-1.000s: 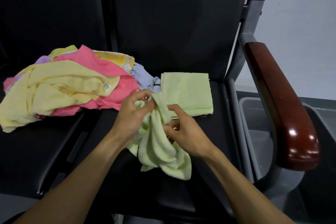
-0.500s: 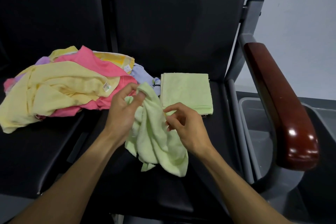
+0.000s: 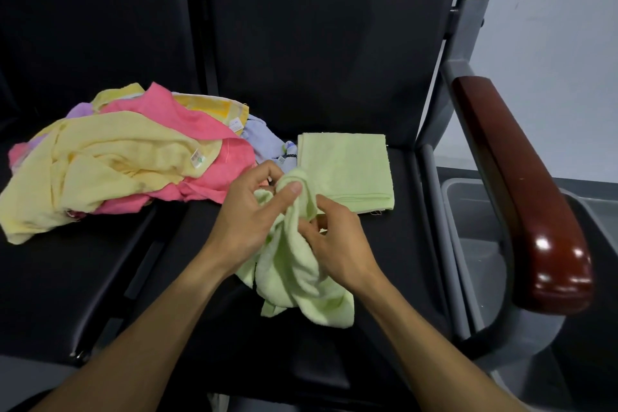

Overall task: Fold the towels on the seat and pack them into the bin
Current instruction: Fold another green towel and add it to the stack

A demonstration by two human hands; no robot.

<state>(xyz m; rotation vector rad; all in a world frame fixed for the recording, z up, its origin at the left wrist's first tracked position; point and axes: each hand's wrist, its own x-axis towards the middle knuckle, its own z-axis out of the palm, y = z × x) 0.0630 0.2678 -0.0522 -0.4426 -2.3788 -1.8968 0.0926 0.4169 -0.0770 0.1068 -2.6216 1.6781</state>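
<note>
Your left hand (image 3: pixel 249 222) and right hand (image 3: pixel 337 246) both grasp the crumpled green towel (image 3: pixel 294 281) between them, above the seat (image 3: pixel 351 344). One folded green towel (image 3: pixel 346 170) lies just behind. One grey bin (image 3: pixel 475 244) stands right.

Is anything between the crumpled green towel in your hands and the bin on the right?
Yes: the wooden armrest and its grey frame stand between the crumpled green towel and the grey bin; the towel would likely have to go over them.
</note>
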